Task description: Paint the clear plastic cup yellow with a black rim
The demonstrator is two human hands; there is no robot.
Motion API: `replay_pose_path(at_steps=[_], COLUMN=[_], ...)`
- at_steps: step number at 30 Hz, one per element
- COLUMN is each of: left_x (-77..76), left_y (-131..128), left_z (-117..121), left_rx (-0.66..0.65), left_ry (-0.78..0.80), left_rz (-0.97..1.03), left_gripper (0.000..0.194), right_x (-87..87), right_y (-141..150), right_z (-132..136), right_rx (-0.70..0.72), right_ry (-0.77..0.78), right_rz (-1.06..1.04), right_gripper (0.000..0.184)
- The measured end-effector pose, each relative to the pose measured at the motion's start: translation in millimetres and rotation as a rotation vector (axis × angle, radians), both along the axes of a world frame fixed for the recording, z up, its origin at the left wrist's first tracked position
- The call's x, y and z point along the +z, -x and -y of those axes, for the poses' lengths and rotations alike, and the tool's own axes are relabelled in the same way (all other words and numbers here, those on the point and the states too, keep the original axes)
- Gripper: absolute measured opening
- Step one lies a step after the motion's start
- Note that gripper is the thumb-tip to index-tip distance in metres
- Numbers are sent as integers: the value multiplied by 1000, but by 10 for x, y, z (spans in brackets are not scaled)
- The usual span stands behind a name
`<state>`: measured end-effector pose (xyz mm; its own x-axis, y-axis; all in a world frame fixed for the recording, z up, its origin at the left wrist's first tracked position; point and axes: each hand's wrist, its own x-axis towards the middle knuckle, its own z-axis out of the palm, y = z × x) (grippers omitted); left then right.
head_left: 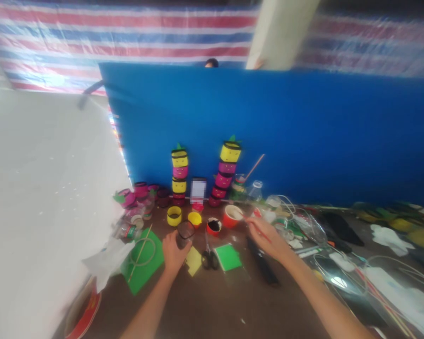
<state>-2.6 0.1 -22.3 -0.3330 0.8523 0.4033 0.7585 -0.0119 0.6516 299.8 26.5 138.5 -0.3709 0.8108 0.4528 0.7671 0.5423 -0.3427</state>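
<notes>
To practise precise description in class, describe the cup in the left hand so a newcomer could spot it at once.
Find the big blue panel, then drop to the brown table before it. Near its middle, the left hand holds the cup. Its dark, see-through wall sets it apart from the bright yellow container and red cup nearby.

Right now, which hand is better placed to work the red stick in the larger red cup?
Probably the right hand: it holds the red stick, whose far end appears at the larger red cup. The left hand is farther away and occupied with the clear cup.
</notes>
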Motion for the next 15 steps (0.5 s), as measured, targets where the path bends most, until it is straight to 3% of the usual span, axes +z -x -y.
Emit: replay_pose_path(at_steps=[7, 15], left_x=[70, 97], left_y=[2, -8], left_z=[19, 31], left_rx=[3, 7], left_ry=[7, -3], left_rz=[-27, -40], left_gripper=[53, 52], right_x=[-134, -100], right_y=[-44, -52], right_z=[5, 55], right_rx=[99, 166], right_ry=[-56, -50], right_rz=[39, 44], right_gripper=[26, 22])
